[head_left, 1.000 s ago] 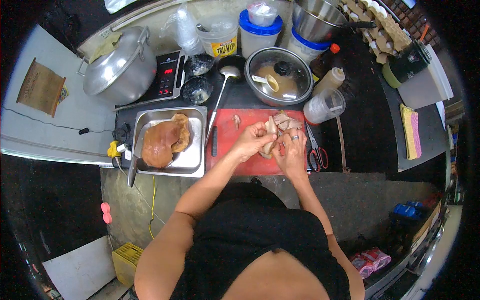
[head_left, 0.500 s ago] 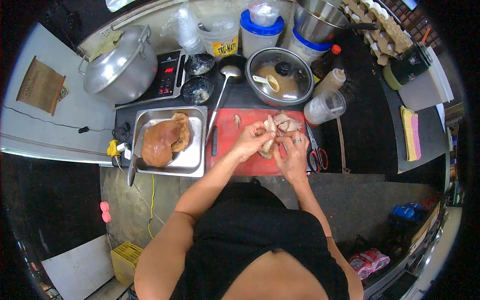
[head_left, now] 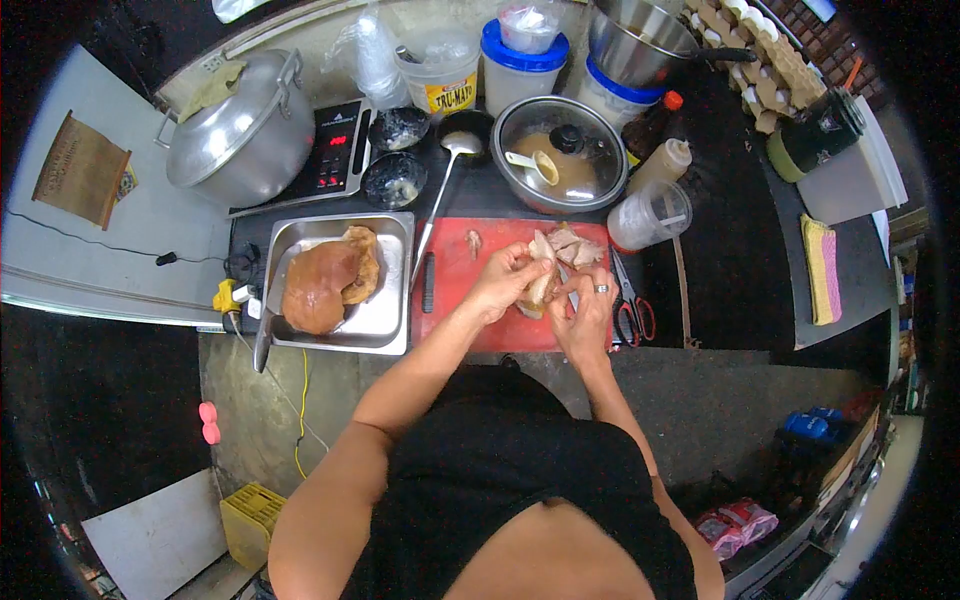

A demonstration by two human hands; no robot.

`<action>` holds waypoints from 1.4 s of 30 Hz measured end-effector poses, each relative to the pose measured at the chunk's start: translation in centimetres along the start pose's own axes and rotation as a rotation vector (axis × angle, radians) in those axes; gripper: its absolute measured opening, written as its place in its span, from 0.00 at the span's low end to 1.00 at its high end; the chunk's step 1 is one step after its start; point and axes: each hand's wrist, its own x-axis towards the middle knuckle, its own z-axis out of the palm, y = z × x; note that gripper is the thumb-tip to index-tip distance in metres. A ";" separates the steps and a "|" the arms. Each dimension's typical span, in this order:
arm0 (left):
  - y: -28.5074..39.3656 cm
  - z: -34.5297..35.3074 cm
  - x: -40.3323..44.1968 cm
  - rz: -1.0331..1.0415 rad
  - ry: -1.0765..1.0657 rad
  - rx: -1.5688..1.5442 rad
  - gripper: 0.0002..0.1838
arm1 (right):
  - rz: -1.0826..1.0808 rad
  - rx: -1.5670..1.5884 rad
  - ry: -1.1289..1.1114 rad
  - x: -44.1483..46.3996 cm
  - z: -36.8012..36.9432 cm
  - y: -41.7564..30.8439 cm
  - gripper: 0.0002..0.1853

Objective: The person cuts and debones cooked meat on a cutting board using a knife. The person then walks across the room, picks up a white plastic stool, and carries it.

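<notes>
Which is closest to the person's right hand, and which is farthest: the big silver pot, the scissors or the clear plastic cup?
From the right hand:
1. Scissors, just to its right.
2. Clear plastic cup, ahead and a little right, past the board's far right corner.
3. Big silver pot, way over at the far left.

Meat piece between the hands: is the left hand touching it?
Touching. The head view shows the left hand pinching the meat piece with its fingers.

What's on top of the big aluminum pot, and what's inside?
What looks like a greenish cloth lies on the lid. That covers the aluminum pot, so its contents are hidden.
</notes>
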 end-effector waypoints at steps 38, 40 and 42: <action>0.6 0.0 -0.7 -0.025 -0.073 0.012 0.15 | -0.047 -0.037 -0.117 0.9 -2.1 -1.0 0.10; 0.7 0.1 -0.7 -0.010 -0.063 0.038 0.15 | -0.050 -0.045 -0.128 0.7 -1.8 -0.8 0.10; 0.8 0.4 -0.9 0.012 -0.037 0.068 0.15 | -0.076 -0.058 -0.122 0.6 -1.5 -0.7 0.10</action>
